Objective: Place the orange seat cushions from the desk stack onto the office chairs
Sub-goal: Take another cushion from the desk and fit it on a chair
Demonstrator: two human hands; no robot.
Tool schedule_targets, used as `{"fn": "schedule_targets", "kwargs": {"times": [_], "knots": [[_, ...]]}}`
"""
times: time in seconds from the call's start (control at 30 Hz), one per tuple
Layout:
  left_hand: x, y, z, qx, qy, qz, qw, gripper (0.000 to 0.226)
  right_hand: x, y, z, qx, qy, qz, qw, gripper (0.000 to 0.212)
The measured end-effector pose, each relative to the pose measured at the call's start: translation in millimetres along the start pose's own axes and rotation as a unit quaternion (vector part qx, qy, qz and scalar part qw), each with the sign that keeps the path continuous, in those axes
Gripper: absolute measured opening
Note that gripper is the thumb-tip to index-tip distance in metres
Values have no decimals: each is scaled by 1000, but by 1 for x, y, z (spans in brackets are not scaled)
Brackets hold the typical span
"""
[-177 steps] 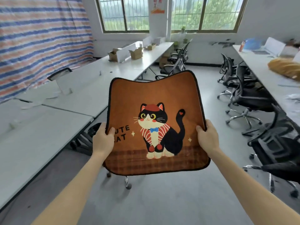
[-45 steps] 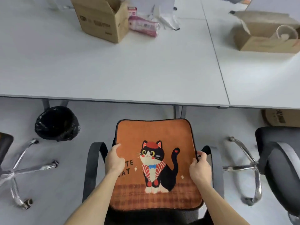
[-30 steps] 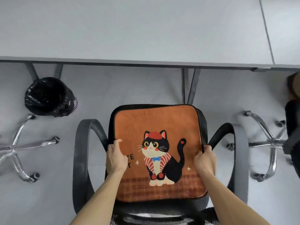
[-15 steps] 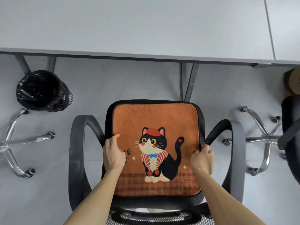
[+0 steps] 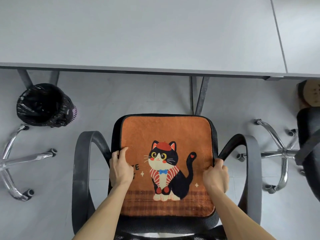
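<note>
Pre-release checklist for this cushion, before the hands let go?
1. Cat cushion flat on chair seat: ok.
2. Print side up: ok.
3. Between the armrests, overlapping neither: ok.
4. Left hand and right hand off the cushion: not ok, each grips a side edge.
5. Cushion stack ready for the next pick: cannot tell, out of view.

I saw the orange cushion [image 5: 166, 132] lying flat on the office chair [image 5: 81, 170] seat, cat print up. My left hand [image 5: 120, 168] gripped its left edge, my right hand [image 5: 216, 177] its right edge. A black bin [image 5: 44, 104] stood under the grey desk [image 5: 138, 32].
</note>
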State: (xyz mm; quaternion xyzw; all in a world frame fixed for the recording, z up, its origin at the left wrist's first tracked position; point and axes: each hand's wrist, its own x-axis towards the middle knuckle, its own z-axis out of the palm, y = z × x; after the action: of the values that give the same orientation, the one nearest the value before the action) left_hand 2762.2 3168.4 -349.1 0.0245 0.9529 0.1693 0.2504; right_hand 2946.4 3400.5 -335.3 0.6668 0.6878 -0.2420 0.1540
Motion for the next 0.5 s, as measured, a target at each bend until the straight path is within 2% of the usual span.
{"fn": "schedule_targets", "kwargs": {"times": [0.3,0.5], "knots": [[3,4,-2,12,6,13,1000,77,2,0,-4,-8,-3,3,1000,49],[3,2,-4,42,-17,23,999,78,3,1,-4,-9,-14,4,1000,51]]}}
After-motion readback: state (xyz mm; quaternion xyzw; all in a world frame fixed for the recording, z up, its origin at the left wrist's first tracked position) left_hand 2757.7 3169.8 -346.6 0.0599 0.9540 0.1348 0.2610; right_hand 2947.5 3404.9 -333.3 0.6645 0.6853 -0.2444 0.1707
